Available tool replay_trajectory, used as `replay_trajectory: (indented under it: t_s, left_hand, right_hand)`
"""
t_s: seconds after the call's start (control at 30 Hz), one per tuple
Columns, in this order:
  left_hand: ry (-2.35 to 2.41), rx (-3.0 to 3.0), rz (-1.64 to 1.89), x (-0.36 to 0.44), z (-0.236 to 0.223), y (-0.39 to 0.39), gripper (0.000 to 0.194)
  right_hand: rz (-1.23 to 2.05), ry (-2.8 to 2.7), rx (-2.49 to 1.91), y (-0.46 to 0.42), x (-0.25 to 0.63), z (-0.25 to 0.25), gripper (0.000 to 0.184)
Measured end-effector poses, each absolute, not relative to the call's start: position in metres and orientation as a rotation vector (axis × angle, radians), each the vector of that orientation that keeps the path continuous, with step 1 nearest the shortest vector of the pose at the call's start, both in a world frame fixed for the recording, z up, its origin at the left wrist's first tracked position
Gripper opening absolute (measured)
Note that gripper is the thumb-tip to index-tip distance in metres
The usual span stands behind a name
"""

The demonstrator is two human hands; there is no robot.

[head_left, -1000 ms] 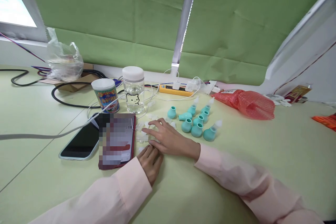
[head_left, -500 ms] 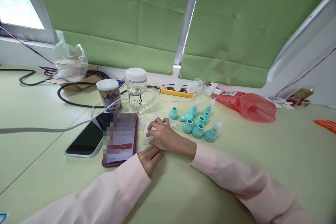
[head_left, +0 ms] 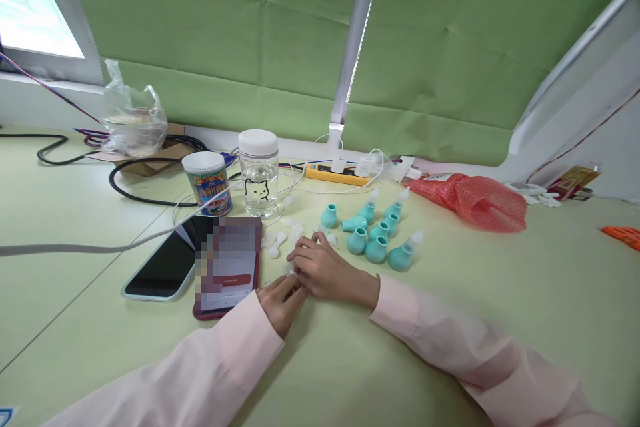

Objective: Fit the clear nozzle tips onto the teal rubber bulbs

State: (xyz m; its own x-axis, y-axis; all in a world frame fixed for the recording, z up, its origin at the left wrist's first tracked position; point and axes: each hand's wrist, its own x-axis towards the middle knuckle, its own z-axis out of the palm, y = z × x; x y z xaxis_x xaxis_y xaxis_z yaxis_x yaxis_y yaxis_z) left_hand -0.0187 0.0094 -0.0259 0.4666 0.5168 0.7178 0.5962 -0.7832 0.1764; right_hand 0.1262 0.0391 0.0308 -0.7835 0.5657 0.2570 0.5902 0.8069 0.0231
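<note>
- The fingers of the right hand (head_left: 327, 268), held more spread 0.5 s ago, have been drawn in and brought against the left hand (head_left: 281, 303), near the centre of the frame.
- By that move, more of the translucent pieces (head_left: 273, 251) have been uncovered; they are scattered on the worktop (head_left: 360, 367), between the red-cased phone (head_left: 231, 280) and the right hand.
- A small clear bit (head_left: 289, 269) can be made out just beside the meeting fingers; whether it is pinched or merely lying there cannot be told.
- The grip of each hand is seen with curled fingers, but the fingertips are hidden, so whether either is clamped on anything cannot be told.
- From this closeness, it is judged that something small is being worked between the 2 hands rather than the pieces being sorted through.
- No change is seen among the 9 teal bulbs (head_left: 377, 249), right of centre: 3 are topped with clear tips (head_left: 417, 237), 1 is laid on its side, and none is touched.
</note>
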Motion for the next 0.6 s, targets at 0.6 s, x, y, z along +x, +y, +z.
replay_trajectory:
  t_s: [0.6]
  left_hand:
    - [-1.618,-2.836,-2.056,-0.023,0.009,0.01,0.005]
  right_hand:
    - [0.45,-1.993,-0.919,-0.003,0.146,0.01,0.015]
